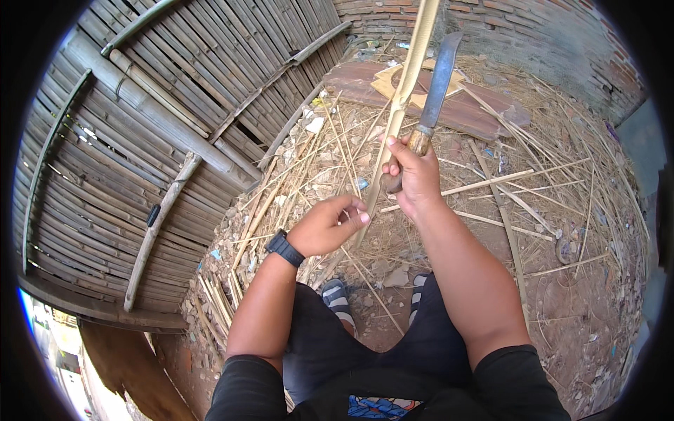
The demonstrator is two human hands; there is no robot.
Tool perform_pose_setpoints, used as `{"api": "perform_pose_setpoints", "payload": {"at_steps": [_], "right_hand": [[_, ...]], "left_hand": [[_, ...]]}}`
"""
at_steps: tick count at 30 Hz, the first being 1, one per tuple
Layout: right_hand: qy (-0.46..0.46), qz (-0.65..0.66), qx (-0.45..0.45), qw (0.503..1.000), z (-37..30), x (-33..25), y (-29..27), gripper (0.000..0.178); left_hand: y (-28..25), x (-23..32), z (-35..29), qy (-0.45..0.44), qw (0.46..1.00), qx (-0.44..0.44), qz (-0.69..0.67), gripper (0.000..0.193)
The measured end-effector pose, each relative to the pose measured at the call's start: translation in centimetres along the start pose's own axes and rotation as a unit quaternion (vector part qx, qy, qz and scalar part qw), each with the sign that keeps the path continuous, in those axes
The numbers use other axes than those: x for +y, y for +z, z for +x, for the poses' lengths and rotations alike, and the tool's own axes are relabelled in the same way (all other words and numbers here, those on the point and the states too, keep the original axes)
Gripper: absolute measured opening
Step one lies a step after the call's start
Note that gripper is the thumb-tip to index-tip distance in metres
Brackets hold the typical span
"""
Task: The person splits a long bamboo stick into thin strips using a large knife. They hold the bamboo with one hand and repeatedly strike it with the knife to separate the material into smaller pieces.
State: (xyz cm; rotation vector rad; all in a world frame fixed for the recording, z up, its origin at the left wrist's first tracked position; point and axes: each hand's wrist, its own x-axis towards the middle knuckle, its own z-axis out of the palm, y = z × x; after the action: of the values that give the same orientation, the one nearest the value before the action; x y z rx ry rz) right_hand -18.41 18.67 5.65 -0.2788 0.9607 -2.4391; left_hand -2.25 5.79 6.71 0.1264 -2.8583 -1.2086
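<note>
My right hand [415, 172] is closed around the wooden handle of a machete [440, 81], its broad blade pointing up and away from me. The same hand also steadies a long split bamboo piece [406, 88], pale and hollowed on its inner face, which runs beside the blade and slopes down toward my feet. My left hand [328, 224], with a black watch on the wrist, hovers by the bamboo's lower part. Its fingers are loosely bent, with thumb and forefinger slightly apart at the bamboo's edge; whether they touch it is hard to tell.
Bamboo strips [491, 184] and shavings litter the dirt ground ahead and to the right. A brown board [351, 81] lies farther off, with a pale cut sheet on it. A bamboo slat wall [140, 140] stands at left, a brick wall [533, 45] behind.
</note>
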Motion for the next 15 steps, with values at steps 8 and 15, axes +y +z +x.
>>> {"api": "perform_pose_setpoints", "payload": {"at_steps": [8,15], "right_hand": [[-0.024,0.210,0.093,0.973,3.2,-6.2,-4.2,0.022],[-0.049,0.306,0.142,0.940,4.2,-10.1,-8.9,0.022]], "left_hand": [[9.6,-4.4,1.5,-0.194,0.964,-0.121,-0.133,0.074],[11.1,-4.4,5.3,-0.154,0.774,0.156,-0.594,0.122]]}}
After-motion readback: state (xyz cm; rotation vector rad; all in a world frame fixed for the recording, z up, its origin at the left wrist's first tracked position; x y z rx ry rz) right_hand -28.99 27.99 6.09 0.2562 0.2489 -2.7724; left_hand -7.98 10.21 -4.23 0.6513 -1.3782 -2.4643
